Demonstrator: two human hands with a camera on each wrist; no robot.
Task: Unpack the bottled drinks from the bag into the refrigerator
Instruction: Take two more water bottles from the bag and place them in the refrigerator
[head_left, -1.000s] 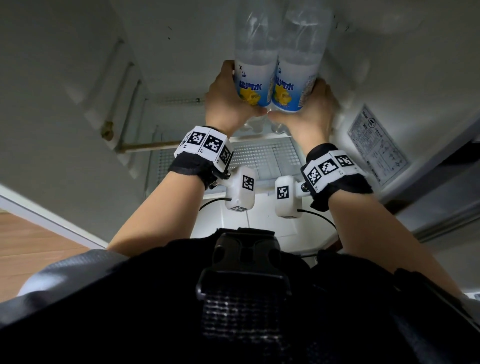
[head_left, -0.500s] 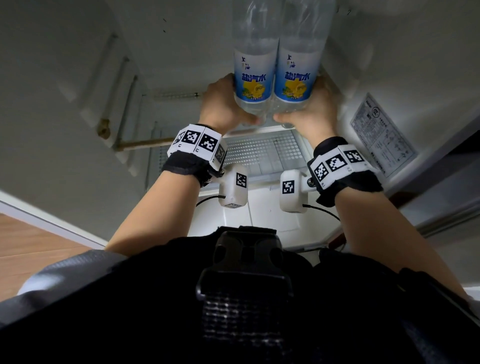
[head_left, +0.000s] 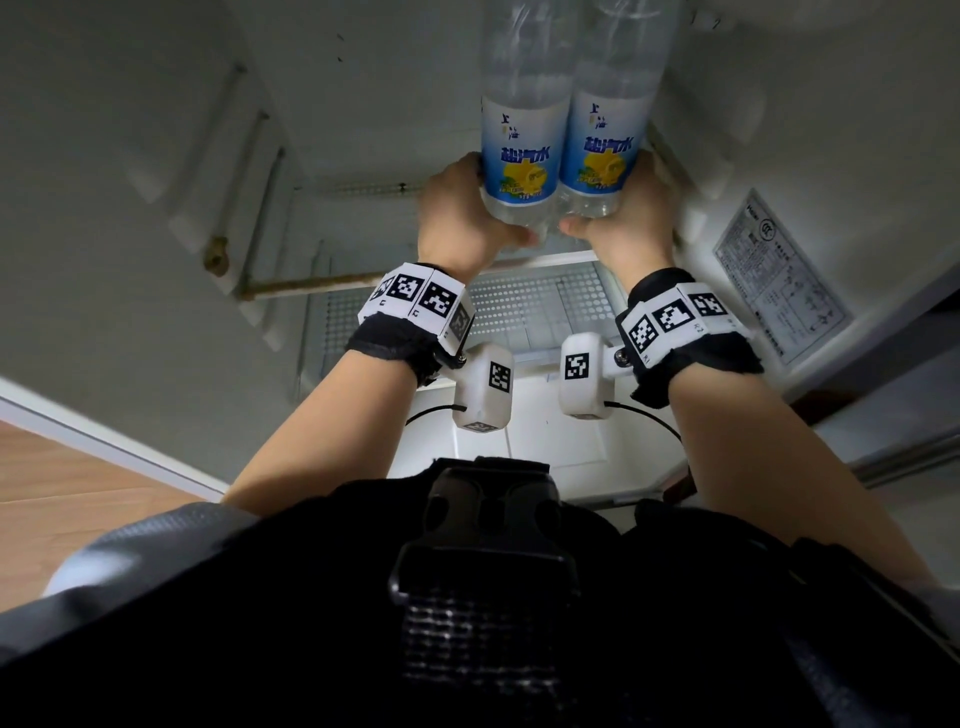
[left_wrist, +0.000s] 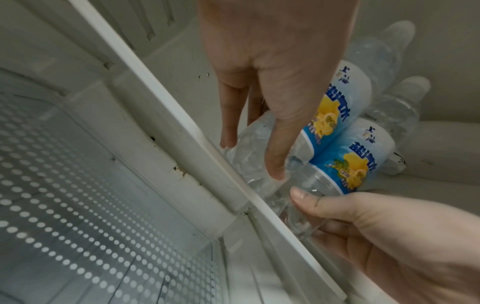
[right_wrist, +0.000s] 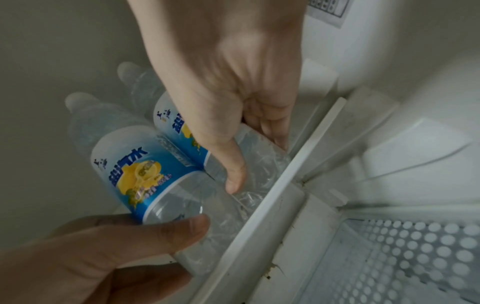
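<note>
Clear plastic bottles with blue-and-yellow labels lie side by side, touching, on a white refrigerator shelf (head_left: 519, 262), caps pointing toward the back wall. My left hand (head_left: 462, 218) grasps the left bottle (head_left: 522, 150) near its base: in the left wrist view the thumb (left_wrist: 275, 144) lies over the clear lower part while the fingers (left_wrist: 230, 115) reach down its far side. My right hand (head_left: 628, 223) grasps the right bottle (head_left: 605, 140) the same way, thumb (right_wrist: 233, 164) on top of the base end, fingers (right_wrist: 272, 125) curled along the outer side next to the refrigerator's right wall (head_left: 831, 130). Both bottle bases sit just behind the shelf's white front rim (left_wrist: 197, 131). Below the rim, a shelf with a white dot pattern (head_left: 540, 306) covers the lower compartment. A printed sticker (head_left: 779, 291) is fixed to the right inner wall. Both wrists carry black bands with white marker blocks (head_left: 415, 304). Wood flooring (head_left: 62, 499) shows at lower left, outside the refrigerator.
</note>
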